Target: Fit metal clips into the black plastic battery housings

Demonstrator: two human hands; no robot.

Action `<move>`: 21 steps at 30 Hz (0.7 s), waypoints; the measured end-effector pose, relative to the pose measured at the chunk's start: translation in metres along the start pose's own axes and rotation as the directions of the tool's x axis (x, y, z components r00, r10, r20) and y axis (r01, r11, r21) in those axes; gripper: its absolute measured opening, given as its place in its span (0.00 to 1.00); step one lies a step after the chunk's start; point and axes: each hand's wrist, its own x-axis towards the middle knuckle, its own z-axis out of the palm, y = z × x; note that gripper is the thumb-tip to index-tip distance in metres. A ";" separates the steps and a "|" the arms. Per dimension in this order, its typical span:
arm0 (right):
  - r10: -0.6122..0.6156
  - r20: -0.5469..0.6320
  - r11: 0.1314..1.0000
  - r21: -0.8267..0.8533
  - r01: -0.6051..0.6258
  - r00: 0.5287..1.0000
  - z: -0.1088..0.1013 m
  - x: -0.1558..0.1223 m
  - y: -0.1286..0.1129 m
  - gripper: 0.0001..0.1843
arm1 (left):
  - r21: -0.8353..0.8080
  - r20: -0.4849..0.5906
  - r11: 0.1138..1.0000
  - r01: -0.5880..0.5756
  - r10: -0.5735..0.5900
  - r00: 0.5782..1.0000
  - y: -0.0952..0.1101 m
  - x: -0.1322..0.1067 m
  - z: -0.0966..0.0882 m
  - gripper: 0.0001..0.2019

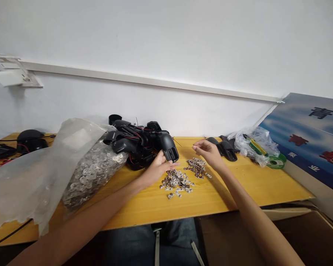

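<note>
The yellow wood-grain bench (238, 190) runs along a white wall (155, 37). Using the pile of small metal terminals (176, 183) as landmark: a blue board (308, 122) leans far to its right, printed with a dark character like 青; the red characters below are too cut off to read. To its left lies a torn plastic bag (91, 173) of silver rings, and behind it a heap of black moulded parts (138, 142) with red wires. Just above the pile, the left hand (158, 168) curls around a black part (170, 149). The right hand (208, 153) hovers beside it, fingertips drawn together; any pinched terminal is too small to tell. A careless sweep could scatter terminals; tugging the black part could snag wires.
</note>
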 end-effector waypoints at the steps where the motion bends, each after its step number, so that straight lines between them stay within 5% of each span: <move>1: 0.033 0.016 0.996 0.087 -0.035 0.999 0.012 -0.003 -0.005 0.24 | 0.013 -0.005 1.000 -0.014 0.014 1.000 -0.001 0.001 0.000 0.30; 5: 0.196 0.103 0.882 0.417 -0.221 0.975 0.061 -0.016 -0.014 0.23 | 0.065 -0.022 0.996 -0.057 0.058 0.998 -0.008 0.005 0.001 0.31; 9: 0.242 0.106 0.830 0.492 -0.262 0.965 0.091 -0.026 -0.011 0.23 | 0.101 -0.075 0.981 -0.165 0.173 0.982 -0.016 0.010 0.003 0.33; 21: 0.224 0.036 0.904 0.366 -0.222 0.974 0.105 -0.038 -0.003 0.26 | 0.177 -0.138 0.972 -0.156 0.182 0.974 -0.022 0.010 0.005 0.33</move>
